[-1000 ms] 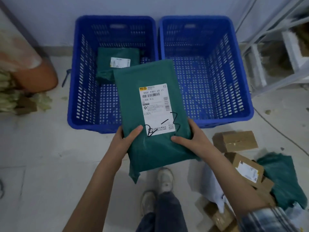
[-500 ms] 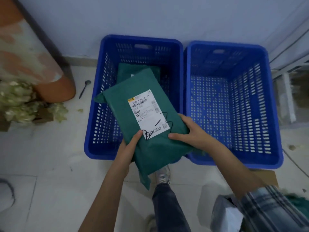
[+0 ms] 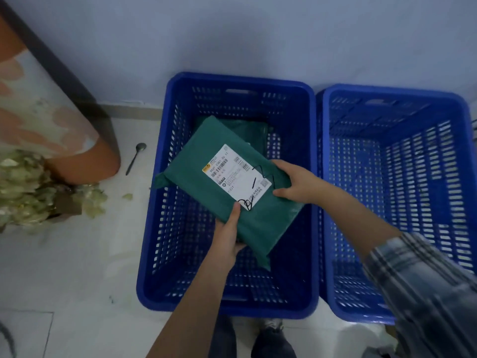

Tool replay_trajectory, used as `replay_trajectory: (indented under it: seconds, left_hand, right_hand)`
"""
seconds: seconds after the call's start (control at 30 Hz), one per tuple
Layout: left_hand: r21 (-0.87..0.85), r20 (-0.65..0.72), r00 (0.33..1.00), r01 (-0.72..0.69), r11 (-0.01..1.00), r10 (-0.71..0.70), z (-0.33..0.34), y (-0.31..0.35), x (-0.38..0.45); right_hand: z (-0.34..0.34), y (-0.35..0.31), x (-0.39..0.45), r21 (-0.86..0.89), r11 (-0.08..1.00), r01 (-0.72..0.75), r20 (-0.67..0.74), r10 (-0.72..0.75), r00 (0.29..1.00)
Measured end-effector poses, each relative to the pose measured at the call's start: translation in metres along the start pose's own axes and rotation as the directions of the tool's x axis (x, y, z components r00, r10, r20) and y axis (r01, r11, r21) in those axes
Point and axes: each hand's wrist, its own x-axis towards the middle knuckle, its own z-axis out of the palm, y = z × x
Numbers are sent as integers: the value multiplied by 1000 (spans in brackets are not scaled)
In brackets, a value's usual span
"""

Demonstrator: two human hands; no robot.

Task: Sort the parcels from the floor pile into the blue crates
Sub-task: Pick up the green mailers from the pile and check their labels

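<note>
A flat green parcel [image 3: 206, 161] with a white shipping label hangs tilted over the left blue crate [image 3: 152, 228]. My left hand [image 3: 229, 233] grips its near edge, thumb on top by the label. My right hand [image 3: 296, 182] holds its right edge, thumb on the upper face. Under it, at the far end of the same crate, lies another green parcel [image 3: 254, 131], mostly hidden. The right blue crate [image 3: 325, 202] stands beside it and holds no parcel that I can see.
Both crates stand against a pale wall on a light floor. A spoon [image 3: 135, 157] lies on the floor left of the left crate. Further left are an orange-and-pale draped object [image 3: 64, 130] and a heap of dried leaves [image 3: 31, 192]. My shoes [image 3: 271, 329] are just in front of the crates.
Both hands have carried the green parcel forward and down, from in front of the crates to inside the rim of the left crate. The view has closed in; the floor pile is out of sight.
</note>
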Motion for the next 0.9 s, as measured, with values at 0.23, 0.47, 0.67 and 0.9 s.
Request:
replay_trajectory:
  seconds: [0.23, 0.47, 0.67, 0.9]
  left_hand:
    - [-204, 83, 995, 78, 976, -63, 1, 31, 72]
    - [-188, -49, 998, 31, 982, -41, -8, 17, 115]
    - [-256, -71, 997, -36, 966, 19, 2, 5, 147]
    - [66, -94, 990, -96, 993, 102, 7, 23, 154]
  right_hand:
    - [10, -8, 85, -287, 956, -63, -208, 2, 978]
    - [20, -1, 147, -327, 938, -116, -143, 72, 987]
    - [25, 13, 180, -313, 948, -56, -198, -8, 980]
    - [46, 23, 166, -267, 941, -209, -672, -26, 740]
